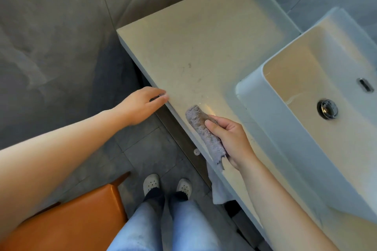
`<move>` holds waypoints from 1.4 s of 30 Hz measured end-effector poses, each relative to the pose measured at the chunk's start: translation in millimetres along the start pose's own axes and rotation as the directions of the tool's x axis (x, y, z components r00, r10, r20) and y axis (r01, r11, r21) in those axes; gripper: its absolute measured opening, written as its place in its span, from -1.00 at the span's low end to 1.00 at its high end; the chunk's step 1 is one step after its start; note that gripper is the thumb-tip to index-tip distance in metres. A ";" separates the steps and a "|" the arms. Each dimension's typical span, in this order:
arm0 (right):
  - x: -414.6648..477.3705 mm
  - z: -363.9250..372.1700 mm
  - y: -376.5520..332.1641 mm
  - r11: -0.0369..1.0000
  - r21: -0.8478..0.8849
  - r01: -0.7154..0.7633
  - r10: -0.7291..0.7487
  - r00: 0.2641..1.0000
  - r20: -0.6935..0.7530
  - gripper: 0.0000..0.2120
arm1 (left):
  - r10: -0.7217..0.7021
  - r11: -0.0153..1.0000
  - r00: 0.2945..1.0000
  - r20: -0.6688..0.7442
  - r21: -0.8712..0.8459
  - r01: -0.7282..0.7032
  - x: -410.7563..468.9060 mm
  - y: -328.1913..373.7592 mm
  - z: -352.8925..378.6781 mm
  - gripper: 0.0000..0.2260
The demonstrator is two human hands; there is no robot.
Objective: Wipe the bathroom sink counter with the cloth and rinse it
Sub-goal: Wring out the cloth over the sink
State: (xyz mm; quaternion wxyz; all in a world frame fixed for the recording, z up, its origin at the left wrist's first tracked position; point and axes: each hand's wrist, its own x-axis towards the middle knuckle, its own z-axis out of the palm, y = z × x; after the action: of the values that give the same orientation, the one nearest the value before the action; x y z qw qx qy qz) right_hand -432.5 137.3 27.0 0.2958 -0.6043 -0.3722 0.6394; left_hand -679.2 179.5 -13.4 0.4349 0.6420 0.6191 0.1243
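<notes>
A beige stone counter [200, 43] runs from the upper middle to the lower right. My right hand [230, 140] grips a folded grey-purple cloth [202, 128] and holds it flat on the counter near its front edge. One end of the cloth hangs a little over that edge. My left hand [142, 106] lies with relaxed fingers whose tips touch the counter's front edge, left of the cloth. A white rectangular basin [265, 112] stands on the counter at the right, with a chrome drain plug [327, 108] in its bottom.
An overflow slot [365, 85] shows in the basin wall. A pale towel [219, 189] hangs below the counter's edge. An orange chair seat [77, 216] stands at the lower left beside my legs and white slippers [167, 185]. Grey tiles cover the wall and floor.
</notes>
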 end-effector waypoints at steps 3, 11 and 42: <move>-13.7 -20.4 -25.6 0.999 0.016 -0.032 0.031 0.999 0.033 -0.86 | -0.042 0.965 0.994 0.100 -0.255 0.066 -6.7 30.5 -1.4 -0.54; -43.6 -77.9 -70.7 0.985 0.137 -0.102 0.098 0.995 0.034 -0.76 | 0.185 0.894 0.920 0.345 -0.449 -0.011 4.3 151.9 7.2 -0.61; -24.6 -317.2 -123.4 0.628 -0.690 0.359 -0.707 0.634 -0.314 -0.78 | 0.150 0.886 0.730 0.667 0.236 -0.398 146.2 417.9 128.4 -0.73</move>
State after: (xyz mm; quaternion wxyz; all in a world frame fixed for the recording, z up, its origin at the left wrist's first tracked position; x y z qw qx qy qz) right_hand -124.0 222.1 145.8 0.3814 -0.6745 -0.6099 0.1661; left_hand -272.9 320.1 153.0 0.4666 0.8004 0.3448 -0.1511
